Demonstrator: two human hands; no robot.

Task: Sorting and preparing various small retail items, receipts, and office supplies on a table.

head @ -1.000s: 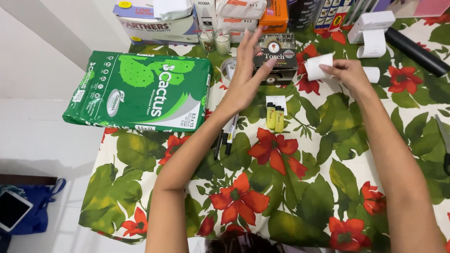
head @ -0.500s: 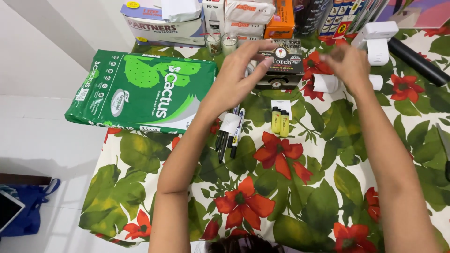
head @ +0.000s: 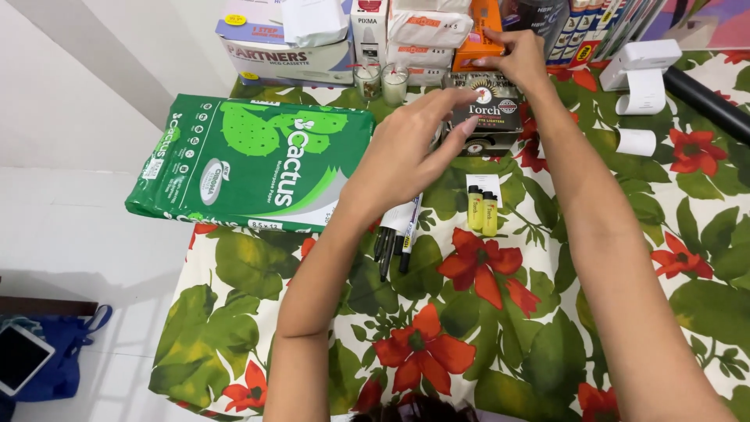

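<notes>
A dark display box of lighters (head: 491, 111) stands at the back of the floral-clothed table (head: 484, 328). My left hand (head: 410, 148) hovers at its front left corner, fingers apart and holding nothing, index tip almost at the box. My right hand (head: 517, 59) reaches over the box's far edge, its bent fingertips against the bottom of an orange box (head: 478, 31) behind it. Whether it grips either box cannot be told. A small white paper roll (head: 637, 141) lies loose on the cloth to the right.
A green ream of paper (head: 250, 160) lies left. Several dark pens (head: 394, 234) and two small yellow bottles on a card (head: 483, 209) sit mid-table. Two glass jars (head: 380, 80), stacked boxes, a white mini printer (head: 641, 61) and a black tube (head: 707, 101) line the back. A blue bag (head: 58, 359) is on the floor.
My right hand has let go of the white paper roll, now lying on the cloth, and moved back to the boxes. My left hand has closed in on the lighter box.
</notes>
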